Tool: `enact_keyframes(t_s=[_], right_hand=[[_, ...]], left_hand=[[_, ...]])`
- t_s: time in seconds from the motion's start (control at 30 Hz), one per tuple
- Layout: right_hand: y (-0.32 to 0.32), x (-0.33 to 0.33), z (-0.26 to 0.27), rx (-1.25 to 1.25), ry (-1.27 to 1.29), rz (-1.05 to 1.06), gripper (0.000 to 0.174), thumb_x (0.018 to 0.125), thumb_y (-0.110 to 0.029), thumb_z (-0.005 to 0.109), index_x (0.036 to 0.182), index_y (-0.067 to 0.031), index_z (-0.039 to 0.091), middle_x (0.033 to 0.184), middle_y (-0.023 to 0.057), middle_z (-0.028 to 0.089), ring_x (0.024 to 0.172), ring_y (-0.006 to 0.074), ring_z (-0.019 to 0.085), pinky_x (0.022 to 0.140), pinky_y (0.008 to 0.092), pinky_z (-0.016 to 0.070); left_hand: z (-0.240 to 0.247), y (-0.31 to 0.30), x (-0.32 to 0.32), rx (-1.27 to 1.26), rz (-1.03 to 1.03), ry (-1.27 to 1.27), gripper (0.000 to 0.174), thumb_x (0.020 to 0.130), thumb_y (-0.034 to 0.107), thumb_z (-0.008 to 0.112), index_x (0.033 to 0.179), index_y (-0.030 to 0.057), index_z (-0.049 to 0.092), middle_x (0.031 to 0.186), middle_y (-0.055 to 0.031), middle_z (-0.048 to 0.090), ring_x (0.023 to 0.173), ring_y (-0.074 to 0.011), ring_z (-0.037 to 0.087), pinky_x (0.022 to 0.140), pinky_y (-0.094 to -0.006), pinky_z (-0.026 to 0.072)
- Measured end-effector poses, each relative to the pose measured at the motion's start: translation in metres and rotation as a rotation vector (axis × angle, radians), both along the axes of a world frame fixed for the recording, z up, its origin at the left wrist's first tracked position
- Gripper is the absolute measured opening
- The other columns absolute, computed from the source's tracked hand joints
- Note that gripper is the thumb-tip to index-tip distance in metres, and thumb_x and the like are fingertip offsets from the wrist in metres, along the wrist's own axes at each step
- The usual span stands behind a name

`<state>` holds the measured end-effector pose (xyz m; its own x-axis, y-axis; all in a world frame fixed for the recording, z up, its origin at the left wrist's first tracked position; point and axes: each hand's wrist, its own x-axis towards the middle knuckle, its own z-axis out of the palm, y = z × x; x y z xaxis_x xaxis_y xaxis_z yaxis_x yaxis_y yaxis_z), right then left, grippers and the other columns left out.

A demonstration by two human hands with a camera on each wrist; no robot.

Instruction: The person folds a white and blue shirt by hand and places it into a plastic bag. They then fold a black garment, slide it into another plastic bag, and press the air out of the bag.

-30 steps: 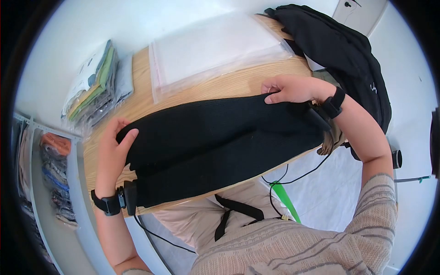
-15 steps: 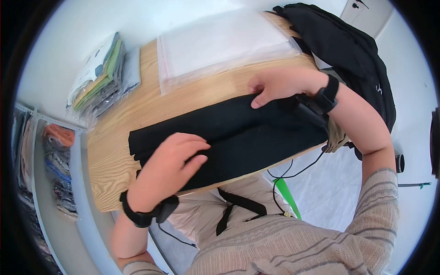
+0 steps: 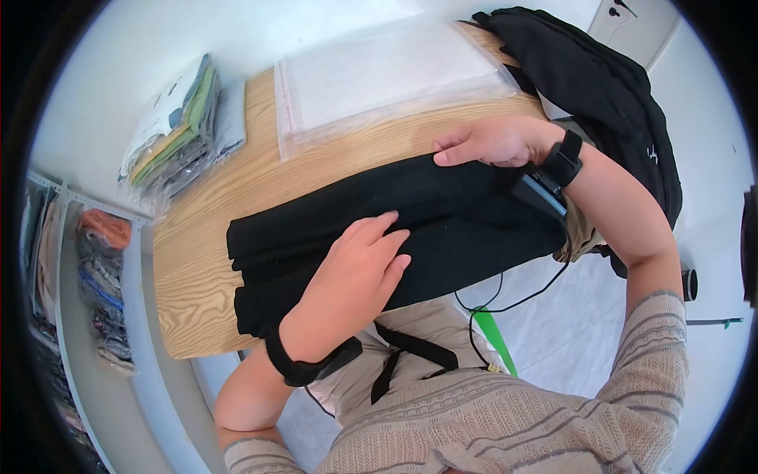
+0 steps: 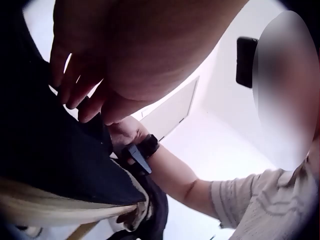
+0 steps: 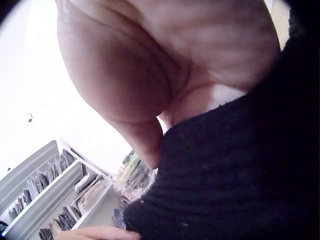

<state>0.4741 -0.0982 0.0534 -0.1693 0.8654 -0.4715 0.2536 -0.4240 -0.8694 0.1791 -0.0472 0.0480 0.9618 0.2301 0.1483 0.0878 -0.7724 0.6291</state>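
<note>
A black ribbed knit garment [image 3: 474,237] lies lengthwise along the front of the wooden table, its left end split into two hemmed parts. Over its middle my left hand [image 3: 355,268] is spread, palm down, with fingers extended toward the far right. In the left wrist view the fingertips of that hand [image 4: 145,55] come right at the black cloth [image 4: 50,145]. At the far edge, toward the right end, my right hand [image 3: 493,142] pinches the cloth between thumb and curled fingers. The right wrist view has its thumb [image 5: 145,142] along the knit edge.
Clear plastic bags [image 3: 379,87] lie flat at the back of the table [image 3: 189,300]. A stack of bagged clothes [image 3: 178,126] stands back left, a black garment pile [image 3: 584,95] back right. Shelving [image 3: 142,316] with packed clothes is at the left; a cable [image 3: 537,288] hangs below the right wrist.
My left hand has let go of the garment's left end and moved right over its middle. That end now lies on the table. The right hand has shifted slightly left along the far edge.
</note>
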Motion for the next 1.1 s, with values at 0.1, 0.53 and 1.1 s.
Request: enact_keyframes(t_s=[0.1, 0.53, 1.1], right_hand=[[-0.002, 0.002, -0.002, 0.043, -0.016, 0.046, 0.029, 0.097, -0.027, 0.060, 0.114, -0.0036, 0.060, 0.106, -0.0050, 0.058, 0.100, 0.0051, 0.049, 0.094, 0.0213, 0.0367], [-0.009, -0.005, 0.001, 0.044, 0.052, 0.020, 0.029, 0.099, -0.020, 0.055, 0.120, 0.0003, 0.056, 0.115, 0.0014, 0.060, 0.106, 0.0082, 0.051, 0.099, 0.0245, 0.0387], [-0.024, -0.002, 0.025, 0.155, -0.518, -0.122, 0.021, 0.095, -0.018, 0.058, 0.106, -0.0012, 0.062, 0.095, 0.0029, 0.066, 0.092, 0.0077, 0.058, 0.086, 0.0228, 0.0447]], left_hand=[[-0.006, -0.006, 0.004, 0.232, 0.066, 0.017, 0.038, 0.092, 0.015, 0.060, 0.126, -0.0011, 0.055, 0.131, -0.0232, 0.051, 0.123, -0.0390, 0.047, 0.105, -0.0417, 0.0375], [-0.030, -0.001, 0.030, -0.286, 0.103, 0.074, 0.049, 0.092, 0.015, 0.058, 0.136, -0.0004, 0.042, 0.129, -0.0171, 0.048, 0.123, -0.0289, 0.044, 0.106, -0.0352, 0.0327], [-0.027, -0.002, 0.023, -0.289, -0.046, 0.020, 0.026, 0.090, 0.007, 0.058, 0.114, -0.0004, 0.064, 0.103, -0.0158, 0.067, 0.095, -0.0253, 0.063, 0.090, -0.0324, 0.0461]])
